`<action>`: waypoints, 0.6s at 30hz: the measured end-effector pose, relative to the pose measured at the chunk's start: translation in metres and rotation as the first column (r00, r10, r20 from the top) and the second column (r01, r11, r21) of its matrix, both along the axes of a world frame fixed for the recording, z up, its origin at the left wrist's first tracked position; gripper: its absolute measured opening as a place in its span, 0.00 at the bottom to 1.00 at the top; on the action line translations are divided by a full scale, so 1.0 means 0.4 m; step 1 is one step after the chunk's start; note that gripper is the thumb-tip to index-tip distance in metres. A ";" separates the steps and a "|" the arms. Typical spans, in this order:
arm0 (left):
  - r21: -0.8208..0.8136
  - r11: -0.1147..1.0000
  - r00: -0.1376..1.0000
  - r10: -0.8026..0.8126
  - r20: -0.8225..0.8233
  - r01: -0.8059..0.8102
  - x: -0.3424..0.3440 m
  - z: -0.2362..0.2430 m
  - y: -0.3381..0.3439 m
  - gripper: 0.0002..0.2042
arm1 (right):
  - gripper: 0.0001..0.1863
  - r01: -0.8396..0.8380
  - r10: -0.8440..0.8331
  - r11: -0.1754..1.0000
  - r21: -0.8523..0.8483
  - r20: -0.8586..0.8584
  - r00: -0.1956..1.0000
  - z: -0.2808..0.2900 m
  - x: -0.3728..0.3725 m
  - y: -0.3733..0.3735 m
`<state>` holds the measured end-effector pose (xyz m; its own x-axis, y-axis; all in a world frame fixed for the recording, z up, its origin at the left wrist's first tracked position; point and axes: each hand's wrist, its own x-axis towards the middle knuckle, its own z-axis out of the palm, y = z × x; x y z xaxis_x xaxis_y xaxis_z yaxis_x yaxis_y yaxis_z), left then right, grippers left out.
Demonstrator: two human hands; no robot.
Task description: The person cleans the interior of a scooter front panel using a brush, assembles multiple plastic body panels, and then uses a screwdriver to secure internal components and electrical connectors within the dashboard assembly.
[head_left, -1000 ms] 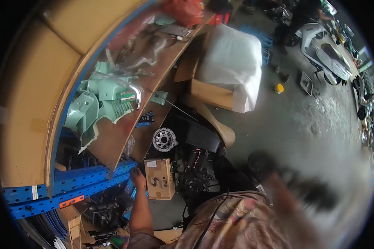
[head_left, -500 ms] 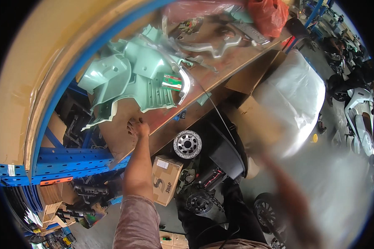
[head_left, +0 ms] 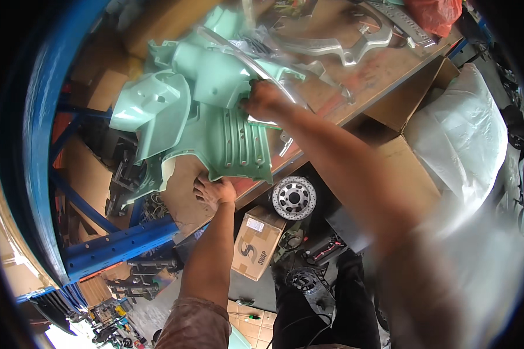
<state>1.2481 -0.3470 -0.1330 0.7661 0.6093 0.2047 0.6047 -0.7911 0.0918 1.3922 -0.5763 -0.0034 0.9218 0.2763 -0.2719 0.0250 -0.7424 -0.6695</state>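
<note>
Mint-green plastic scooter panels lie in a heap on the wooden workbench. My right hand reaches over them from the right, its fingers curled round a small box. Most of that box is hidden under the hand; a pale edge shows below. A silver metal tube slants past the same hand. My left hand rests on the bench near its front edge, fingers laid out on the surface beside the lower rim of the panels, holding nothing.
A metal handlebar-like bracket and a red plastic bag lie farther right on the bench. Below its edge are a brake disc and a cardboard carton. An open carton and white plastic wrapping stand right. Blue rack beams run left.
My right arm has swung in from the lower right, and its hand is now on the small box. My left hand stays on the bench. The view has shifted.
</note>
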 end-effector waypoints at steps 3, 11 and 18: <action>-0.010 0.999 0.999 -0.041 0.017 0.041 0.010 -0.008 -0.021 0.32 | 0.33 0.233 -0.216 0.968 -0.089 0.171 0.961 -0.053 0.042 -0.022; 0.054 0.997 0.999 -0.052 0.007 0.051 0.007 -0.047 0.022 0.39 | 0.42 0.231 -0.157 0.937 -0.261 0.276 0.948 -0.014 0.104 -0.094; 0.015 0.998 0.998 -0.066 -0.001 0.066 0.004 -0.014 -0.006 0.41 | 0.60 -0.012 0.098 0.957 -0.290 0.284 0.954 -0.085 0.146 -0.056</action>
